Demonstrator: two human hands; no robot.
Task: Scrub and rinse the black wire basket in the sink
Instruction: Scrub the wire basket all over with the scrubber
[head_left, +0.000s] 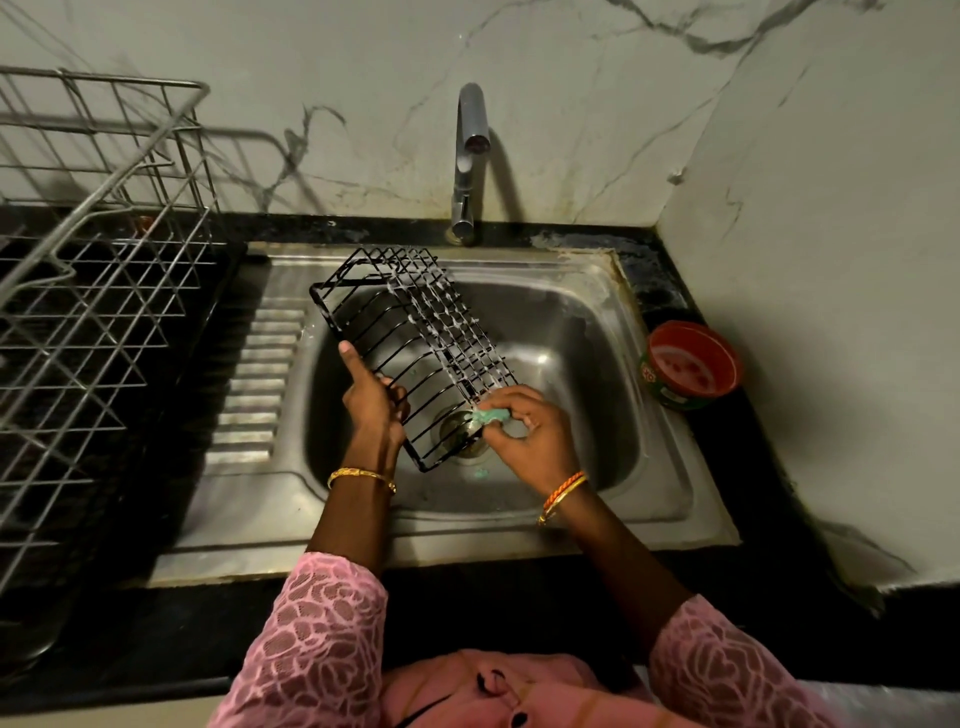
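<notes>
Black wire basket (415, 353), streaked with white suds, was held tilted above the steel sink (597, 322). Left hand (371, 400) grasped its near long edge, forefinger extended along the rim. Right hand (524, 431) pinched a green scrub pad (493, 414) against the basket's lower corner. Faucet (470, 161) stood behind.

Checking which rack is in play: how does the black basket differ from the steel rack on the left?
The black basket is black, small, soapy and held tilted over the sink. The steel rack is silvery, larger, soap-free and stands untouched on the counter. Both are open wire grids.
</notes>
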